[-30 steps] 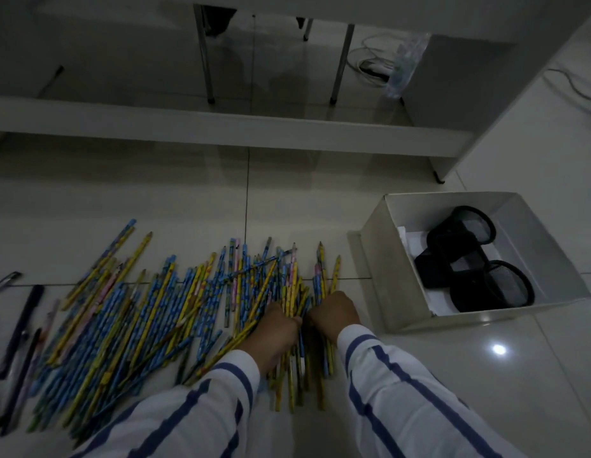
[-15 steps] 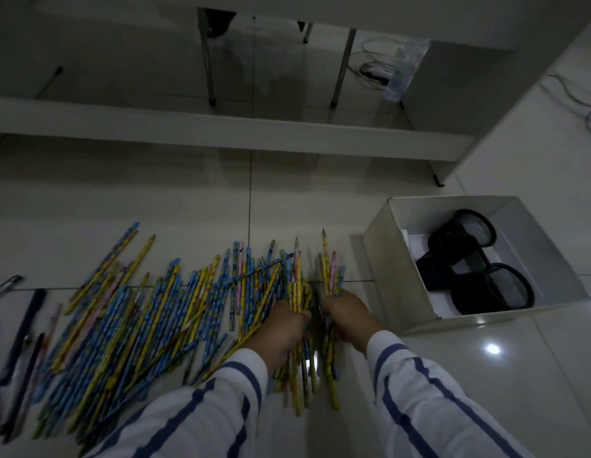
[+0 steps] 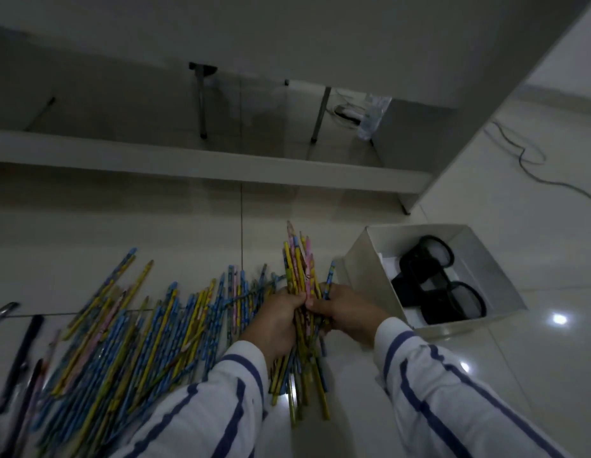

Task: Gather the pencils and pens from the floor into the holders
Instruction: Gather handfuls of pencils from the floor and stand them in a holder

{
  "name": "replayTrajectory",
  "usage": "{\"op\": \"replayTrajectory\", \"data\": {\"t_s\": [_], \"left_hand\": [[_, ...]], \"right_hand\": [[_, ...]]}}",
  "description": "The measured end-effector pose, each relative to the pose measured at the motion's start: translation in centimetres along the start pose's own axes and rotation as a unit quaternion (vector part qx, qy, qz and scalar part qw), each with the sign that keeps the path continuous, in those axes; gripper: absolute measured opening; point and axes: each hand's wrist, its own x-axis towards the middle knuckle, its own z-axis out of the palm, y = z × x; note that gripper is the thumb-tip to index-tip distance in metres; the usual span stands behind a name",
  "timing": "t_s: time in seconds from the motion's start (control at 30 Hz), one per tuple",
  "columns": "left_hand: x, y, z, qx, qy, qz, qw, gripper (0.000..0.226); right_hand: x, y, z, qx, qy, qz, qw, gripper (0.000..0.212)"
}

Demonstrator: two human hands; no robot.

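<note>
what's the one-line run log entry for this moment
left hand: gripping pencil bundle | right hand: gripping bundle | holders: in box, empty | pencils on floor: many

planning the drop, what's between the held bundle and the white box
In the head view, only bare floor tile lies between the bundle and the box; the right hand sits just below that gap.

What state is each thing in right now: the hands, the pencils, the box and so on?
Left hand: closed on the bundle.
Right hand: closed on the bundle.
Bundle: gripped in both hands, tips pointing away, lower ends by the floor.
Loose pencils: spread flat on the floor.
Dark pens: lying on the floor, far left.
Box: open, on the floor.
Holders: black, lying inside the box.
</note>
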Motion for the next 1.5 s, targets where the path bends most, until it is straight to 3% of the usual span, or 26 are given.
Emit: {"op": "replayTrajectory", "data": {"t_s": [0.1,0.2,0.33,0.63,0.83,1.0,1.17,1.5], "left_hand": [[-1.2,2.5,1.3,-0.023,-0.01,0.01,1.0,0.027],[-2.4,3.9,3.1,-0.046,-0.014,0.034,0.998,0.026],[-3.4,3.7,6.8,-0.053,-0.007,0.077,0.996,0.022],[-2.1,3.0,15.8,0.011,0.045,0.189,0.981,0.02],[2.3,3.7,24.5,0.05,0.019,0.237,0.97,0.043],[8.9,2.5,31.7,0.185,0.019,0.268,0.945,0.048],[15.1,0.0,34.2,0.273,0.012,0.272,0.923,0.056],[21.4,-1.9,33.5,0.354,0.037,0.266,0.896,0.063]], "right_hand": [[-0.8,-4.6,-0.6,-0.159,0.01,-0.021,0.987,0.018],[-2.0,-8.1,-1.0,-0.363,0.009,-0.057,0.93,0.033],[-3.7,-9.1,-3.0,-0.429,0.016,-0.045,0.902,0.034],[-5.9,-8.8,-11.6,-0.31,-0.015,-0.096,0.946,0.029],[-5.8,-9.3,-21.5,-0.333,0.046,-0.156,0.929,0.023],[-4.4,-6.9,-29.9,-0.33,0.128,-0.145,0.924,0.024],[-1.7,-2.7,-34.7,-0.288,0.165,-0.113,0.936,0.032],[3.5,2.0,-36.6,-0.229,0.178,-0.091,0.953,0.035]]}}
